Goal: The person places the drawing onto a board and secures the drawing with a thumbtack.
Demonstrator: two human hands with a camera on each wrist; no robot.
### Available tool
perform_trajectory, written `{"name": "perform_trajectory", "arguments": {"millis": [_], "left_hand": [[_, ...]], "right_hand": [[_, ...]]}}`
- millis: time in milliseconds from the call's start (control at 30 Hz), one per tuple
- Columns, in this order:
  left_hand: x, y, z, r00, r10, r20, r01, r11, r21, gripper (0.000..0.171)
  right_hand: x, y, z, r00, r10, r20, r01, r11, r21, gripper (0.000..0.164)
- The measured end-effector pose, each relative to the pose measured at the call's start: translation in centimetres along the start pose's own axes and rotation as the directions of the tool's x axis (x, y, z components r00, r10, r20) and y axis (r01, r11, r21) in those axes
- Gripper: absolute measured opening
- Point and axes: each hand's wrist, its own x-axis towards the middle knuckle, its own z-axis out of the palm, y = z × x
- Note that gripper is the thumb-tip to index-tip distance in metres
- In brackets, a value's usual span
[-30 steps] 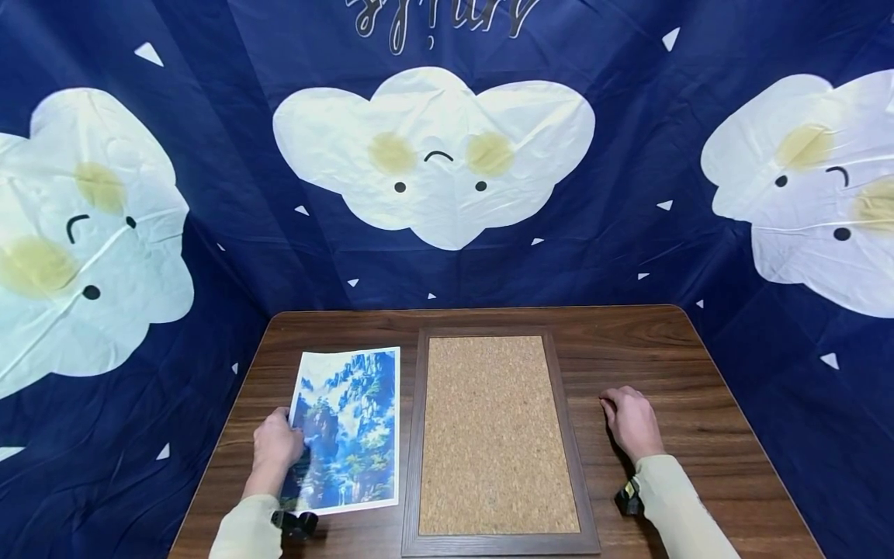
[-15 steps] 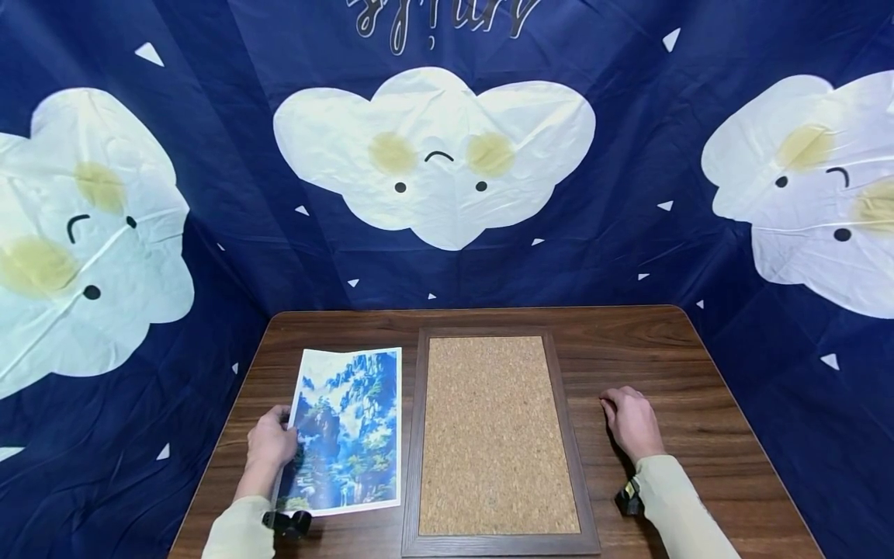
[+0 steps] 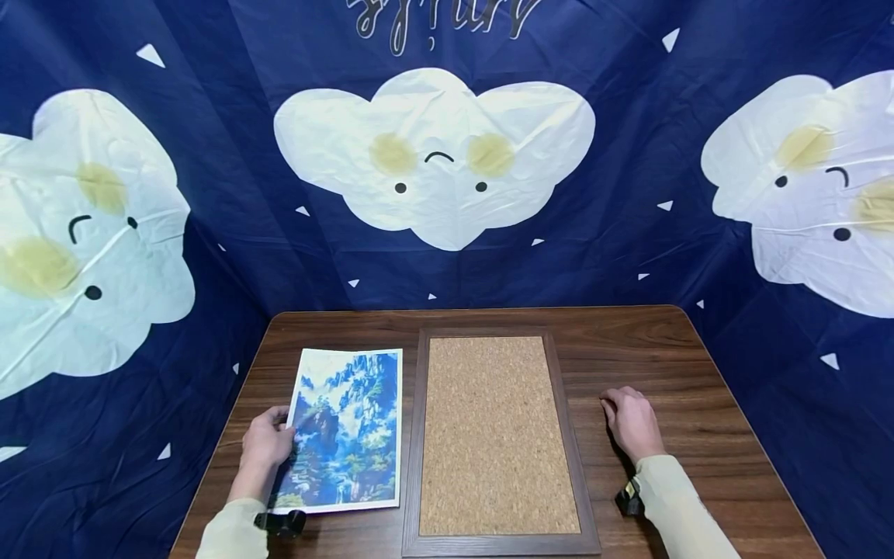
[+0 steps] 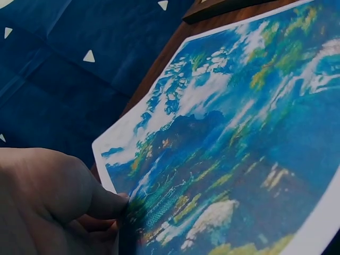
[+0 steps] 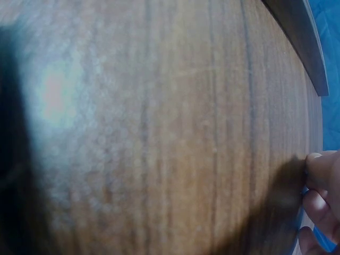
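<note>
A sheet with a blue mountain-and-waterfall landscape, a picture print (image 3: pixel 349 427), lies to the left of the framed cork board (image 3: pixel 499 435) in the head view. My left hand (image 3: pixel 267 442) pinches its left edge, thumb on the printed face and fingers partly hidden beneath. Seen from the left wrist, the thumb (image 4: pixel 109 204) presses near the white margin, and the print (image 4: pixel 212 138) bows a little. To the right of the board, my right hand (image 3: pixel 632 423) rests on the table with loosely curled fingers and holds nothing. Those fingers (image 5: pixel 319 170) show at the right wrist view's edge.
The brown wooden table (image 3: pixel 656 349) carries the print and board. Its back edge meets a dark blue cloth backdrop (image 3: pixel 230 194) with white clouds, which also hangs at both sides. Each wrist wears a small black camera.
My left hand has shifted slightly left, its thumb drawing back toward the print's edge. The print has moved very slightly right. My right hand and the board stay still.
</note>
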Motion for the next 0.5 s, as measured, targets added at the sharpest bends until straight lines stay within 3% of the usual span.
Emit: {"name": "perform_trajectory", "arguments": {"millis": [500], "left_hand": [[-0.58, 0.01, -0.23, 0.997, -0.068, 0.041, 0.074, 0.984, -0.159, 0.041]], "right_hand": [[0.05, 0.00, -0.14, 1.000, 0.011, 0.014, -0.011, 1.000, 0.016, 0.007]]}}
